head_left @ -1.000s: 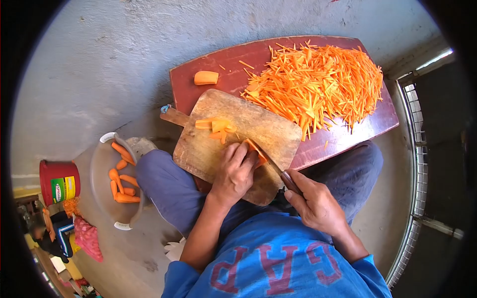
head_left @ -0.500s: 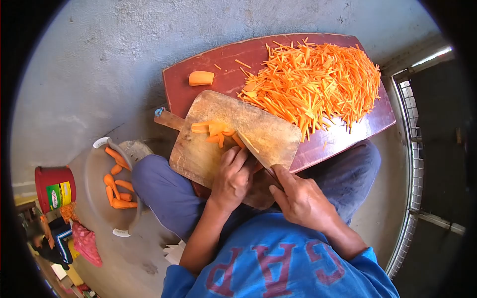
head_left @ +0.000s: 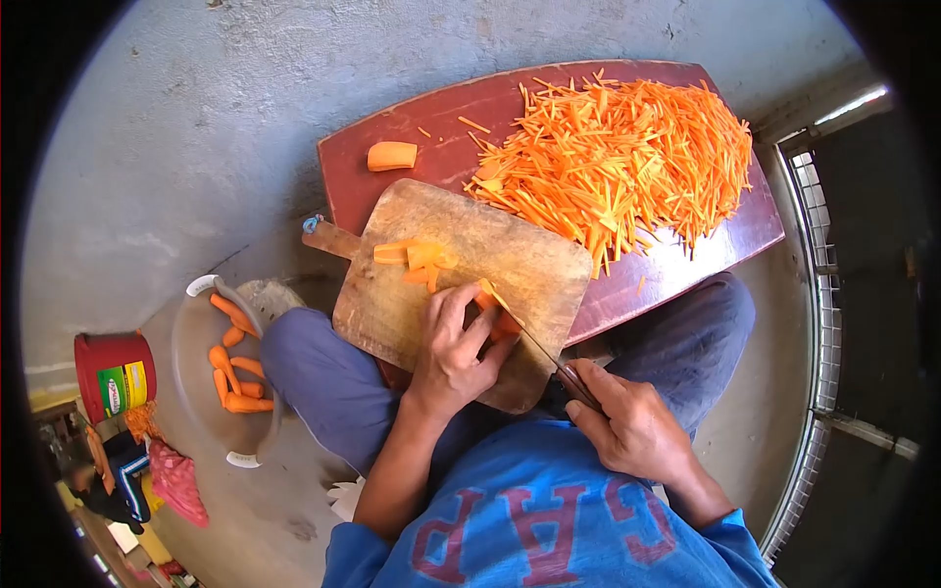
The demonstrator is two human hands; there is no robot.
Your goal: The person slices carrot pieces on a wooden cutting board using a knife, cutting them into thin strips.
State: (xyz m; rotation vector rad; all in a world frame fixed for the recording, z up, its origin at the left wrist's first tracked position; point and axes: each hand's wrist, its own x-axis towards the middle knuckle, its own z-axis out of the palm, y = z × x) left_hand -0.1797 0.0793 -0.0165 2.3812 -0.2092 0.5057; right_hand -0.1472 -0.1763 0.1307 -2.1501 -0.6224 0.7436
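Observation:
On the wooden cutting board (head_left: 392, 309), my left hand (head_left: 459, 345) grips a carrot (head_left: 504, 323), its fingers bent around the near part. My right hand (head_left: 627, 416) is closed around the handle of a knife (head_left: 534, 338). The blade lies against the right side of that carrot, close to my left fingertips. Several cut carrot pieces (head_left: 421, 257) rest on the board, up and left of my left hand. Beyond the board, a large heap of carrot strips (head_left: 627, 162) covers the right part of the red table (head_left: 451, 103). A thick carrot chunk (head_left: 392, 156) sits at the table's left.
A grey tub (head_left: 186, 367) with several peeled carrots (head_left: 235, 377) stands on the floor to the left. Behind it is a red bucket (head_left: 93, 377). A pink cloth (head_left: 178, 480) and a person's dark sleeve (head_left: 127, 475) show at lower left. A blue wall (head_left: 225, 127) stands behind the table.
My right hand has drawn the knife back, down and to the right. My left hand has shifted slightly right, its fingers now farther apart around the carrot. The cut pieces stay on the board.

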